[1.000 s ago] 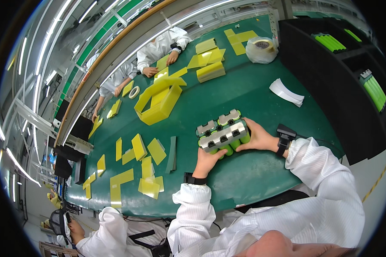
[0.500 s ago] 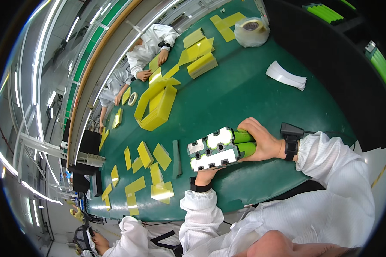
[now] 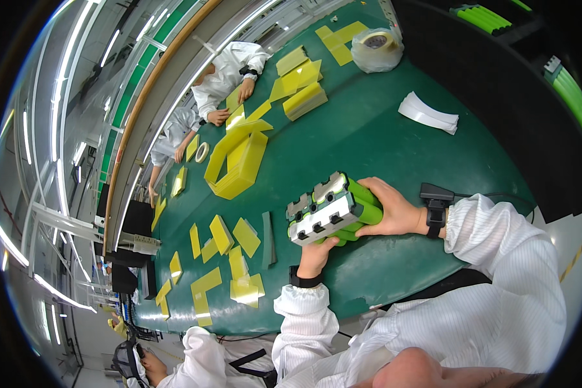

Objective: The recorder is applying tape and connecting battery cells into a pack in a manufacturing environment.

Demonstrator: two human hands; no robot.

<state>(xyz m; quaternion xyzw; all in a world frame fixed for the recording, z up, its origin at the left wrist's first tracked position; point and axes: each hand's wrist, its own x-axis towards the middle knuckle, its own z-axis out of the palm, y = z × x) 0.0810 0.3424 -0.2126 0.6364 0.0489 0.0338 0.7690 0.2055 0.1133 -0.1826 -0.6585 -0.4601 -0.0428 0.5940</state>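
Observation:
A pack of green cylindrical cells [image 3: 343, 207] with white end holders is lifted slightly off the green table [image 3: 368, 136] and tipped, its white holder face toward me. My right hand [image 3: 394, 210] grips the pack's right end, fingers over the top. Beneath the pack's left part, my left hand [image 3: 315, 255] supports it from below. Both arms wear white sleeves with dark wristbands.
Yellow sheet pieces [image 3: 229, 242] and a grey strip [image 3: 268, 239] lie left of the pack. A large yellow folded stack [image 3: 239, 158], a tape roll [image 3: 376, 45] and white strips [image 3: 428, 113] sit farther back. Other people in white [image 3: 229, 74] work at the far side and lower left.
The cell pack has been turned and tipped between my hands, so its white holder face now points toward me; the view has also shifted closer to it.

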